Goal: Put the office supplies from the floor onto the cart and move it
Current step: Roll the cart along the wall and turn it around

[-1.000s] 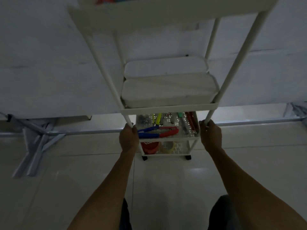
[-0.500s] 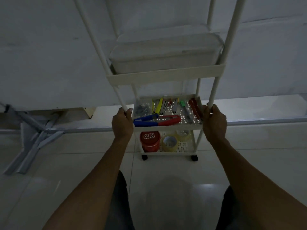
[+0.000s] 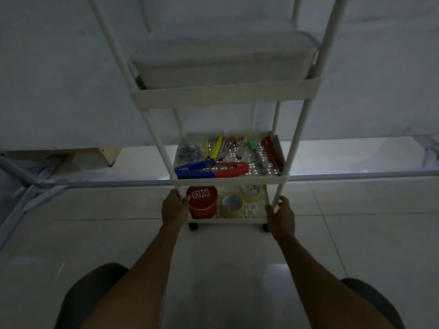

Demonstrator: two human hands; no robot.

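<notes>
A white tiered cart (image 3: 223, 93) on black wheels stands in front of me. Its middle shelf holds blue and red cutters (image 3: 209, 170), pens, markers and clips. On the bottom shelf sit a red round tin (image 3: 202, 201) and two rolls of clear tape (image 3: 231, 205). My left hand (image 3: 174, 207) grips the near left post just above the bottom shelf. Around the near right post my right hand (image 3: 280, 217) is closed at the same height. The upper tray carries a white box (image 3: 223, 58).
A white cloth-covered table (image 3: 59, 91) fills the background behind the cart, with grey folding legs (image 3: 31, 186) at the left. Glossy pale floor tiles (image 3: 356, 233) spread around. My knees show at the bottom corners.
Both hands slid down the cart's front posts, from above the middle shelf to just above the bottom shelf. The view has dropped lower and the bottom shelf shows fully.
</notes>
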